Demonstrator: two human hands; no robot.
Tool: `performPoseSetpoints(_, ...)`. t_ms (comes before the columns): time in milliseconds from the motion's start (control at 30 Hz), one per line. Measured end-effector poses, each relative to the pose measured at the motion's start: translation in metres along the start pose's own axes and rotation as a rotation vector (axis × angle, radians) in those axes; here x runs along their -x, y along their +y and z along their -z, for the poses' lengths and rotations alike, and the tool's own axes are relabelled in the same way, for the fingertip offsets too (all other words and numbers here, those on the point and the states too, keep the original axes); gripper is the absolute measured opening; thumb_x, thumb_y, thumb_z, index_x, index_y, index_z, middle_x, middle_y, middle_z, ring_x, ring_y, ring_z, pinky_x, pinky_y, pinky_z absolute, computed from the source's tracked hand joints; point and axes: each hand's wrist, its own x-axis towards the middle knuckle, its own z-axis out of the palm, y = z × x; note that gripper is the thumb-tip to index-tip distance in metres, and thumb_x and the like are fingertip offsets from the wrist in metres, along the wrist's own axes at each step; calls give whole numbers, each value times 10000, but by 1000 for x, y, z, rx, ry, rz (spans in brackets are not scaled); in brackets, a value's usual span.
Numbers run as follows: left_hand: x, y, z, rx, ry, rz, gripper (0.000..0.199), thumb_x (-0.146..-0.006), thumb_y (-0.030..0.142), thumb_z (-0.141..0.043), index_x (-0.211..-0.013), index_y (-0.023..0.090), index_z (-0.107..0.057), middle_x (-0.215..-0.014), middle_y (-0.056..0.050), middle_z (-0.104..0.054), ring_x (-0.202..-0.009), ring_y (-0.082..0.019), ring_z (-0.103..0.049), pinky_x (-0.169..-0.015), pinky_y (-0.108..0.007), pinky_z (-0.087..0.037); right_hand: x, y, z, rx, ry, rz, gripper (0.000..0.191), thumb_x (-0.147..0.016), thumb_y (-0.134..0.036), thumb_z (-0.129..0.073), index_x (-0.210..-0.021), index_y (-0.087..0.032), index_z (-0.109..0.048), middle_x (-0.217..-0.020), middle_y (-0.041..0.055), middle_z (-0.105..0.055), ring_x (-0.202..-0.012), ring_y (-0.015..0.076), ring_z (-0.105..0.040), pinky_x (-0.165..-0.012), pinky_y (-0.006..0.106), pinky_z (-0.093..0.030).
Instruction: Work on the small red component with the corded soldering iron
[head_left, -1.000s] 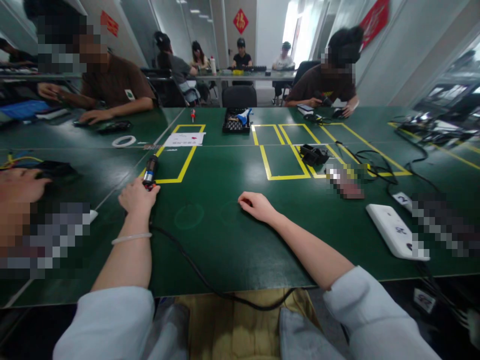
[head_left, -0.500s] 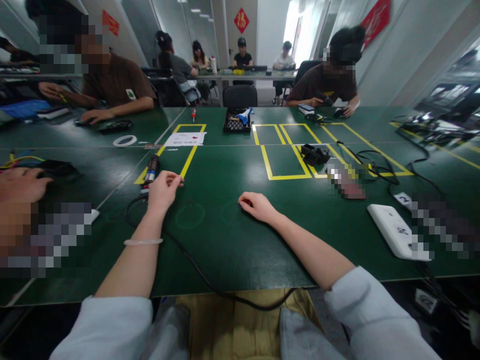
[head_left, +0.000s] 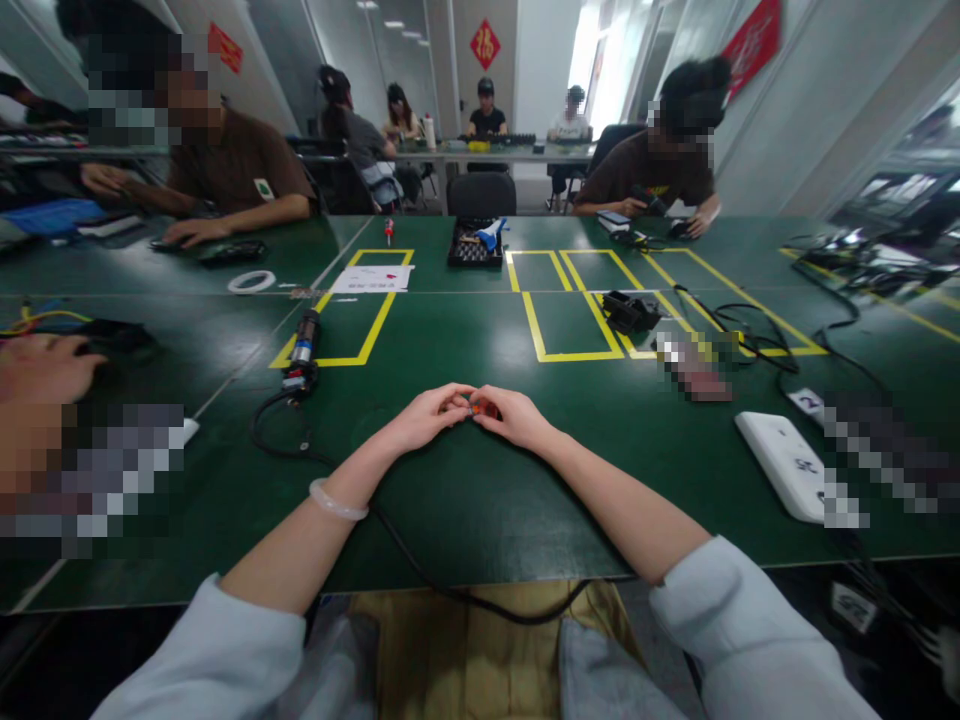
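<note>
Orange shows on the small part [head_left: 475,409] between my left hand [head_left: 433,414] and right hand [head_left: 516,414], their fingers pinched around it above the green counter [head_left: 480,500], right of the cylindrical tool [head_left: 303,345].

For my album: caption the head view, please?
Left hand and right hand hold a small orange piece over a shiny green table.

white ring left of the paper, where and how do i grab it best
Come from above and pinch the near rim of the white ring, a finger inside, thumb outside; it lies flat and its middle is open, so that should grip well.
</note>
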Motion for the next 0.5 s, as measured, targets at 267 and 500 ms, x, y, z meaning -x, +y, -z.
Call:
performPoseSetpoints(267, 2, 2, -6, -59, 66, -62, 299, -798, 318, -641, -1050, 174, -569, -1008, -67, -648, -855, -159, -610, -724, -282, -495, 1, 0, 1, 12, 25, -22, 119, -856, -243, -610, -959, -188, -590, -793, -8, -612, -688, 116, -536, -653, 212, -382)
performPoseSetpoints(500, 2, 4, -5, -70, 86, -70, 253, -846, 372, -595, -1011, 183, -557, -968, -51, -663, -853, -164, -639, -770, -304, -507, 1, 0, 1, -19, 37, -14, 178, -840, -249, -624, -1004, -194, -584, -851, -2, -618, -696, 118, -533, -667, 221, -404)
